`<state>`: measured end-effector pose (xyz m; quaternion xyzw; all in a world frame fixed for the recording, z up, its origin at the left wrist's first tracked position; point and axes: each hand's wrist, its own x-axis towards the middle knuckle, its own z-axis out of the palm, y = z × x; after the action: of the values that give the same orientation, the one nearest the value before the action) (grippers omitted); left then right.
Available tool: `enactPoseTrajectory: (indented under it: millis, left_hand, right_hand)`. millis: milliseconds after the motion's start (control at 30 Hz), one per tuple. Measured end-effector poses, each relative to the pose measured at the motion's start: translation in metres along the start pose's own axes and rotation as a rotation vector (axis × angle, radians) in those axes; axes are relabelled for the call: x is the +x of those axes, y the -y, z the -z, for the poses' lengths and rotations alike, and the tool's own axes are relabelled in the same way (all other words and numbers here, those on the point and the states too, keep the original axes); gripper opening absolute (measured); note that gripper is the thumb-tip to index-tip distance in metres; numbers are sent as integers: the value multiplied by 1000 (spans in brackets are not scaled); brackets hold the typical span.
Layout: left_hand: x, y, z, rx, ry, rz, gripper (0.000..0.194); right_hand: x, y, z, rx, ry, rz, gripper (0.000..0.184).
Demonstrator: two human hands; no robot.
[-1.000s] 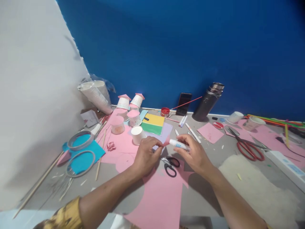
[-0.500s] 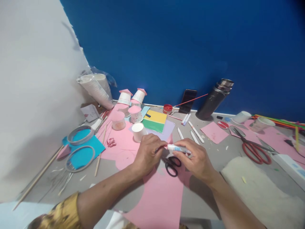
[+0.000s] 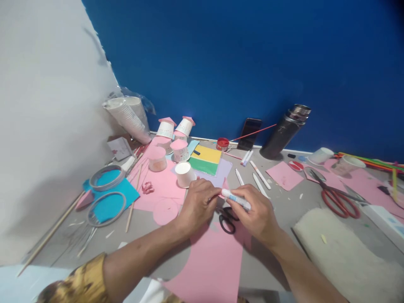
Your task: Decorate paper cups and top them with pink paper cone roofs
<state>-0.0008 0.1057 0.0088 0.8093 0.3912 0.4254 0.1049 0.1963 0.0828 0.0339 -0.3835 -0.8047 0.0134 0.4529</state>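
My right hand [image 3: 257, 212] is closed around a slim white glue tube [image 3: 236, 199] with blue print, its tip pointing left. That tip meets the fingertips of my left hand [image 3: 200, 204], which are pinched together. A small piece of pink paper [image 3: 225, 184] shows just behind those fingertips and appears to be held by them, though its lower part is hidden. Below both hands lie black-handled scissors [image 3: 227, 224], partly covered. They rest by a large cut sheet of pink paper [image 3: 216, 263]. A plain white paper cup [image 3: 185, 175] stands upside down beyond my left hand.
Several pink-topped cups [image 3: 157, 159] stand at the back left. Grey tape rings [image 3: 106, 209] lie on blue paper. Markers [image 3: 260, 175], a dark flask [image 3: 285, 132] and red-handled scissors [image 3: 340, 202] are to the right, near a pale fluffy cloth [image 3: 341, 248].
My right hand has tilted the glue tube, so its rear end now slopes lower. The left hand has shifted slightly, and a round pink paper piece beside its wrist shows more fully.
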Motion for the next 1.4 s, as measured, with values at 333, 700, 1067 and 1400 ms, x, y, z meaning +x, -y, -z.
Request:
enactPoseTrajectory:
  millis: [333, 700, 1067, 1400]
  left_hand:
    - [2, -4, 2, -159, 2, 98, 24]
    - [7, -13, 9, -449, 45, 363, 19]
    - [14, -20, 14, -553, 52, 591, 22]
    - [25, -23, 19, -913, -138, 937, 27]
  right_hand:
    - [-10, -2, -4, -149, 0, 155, 30]
    - [-8, -9, -4, -111, -42, 72, 27]
    - [12, -29, 18, 1128, -132, -844, 49]
    - [2, -5, -7, 1449, 268, -954, 44]
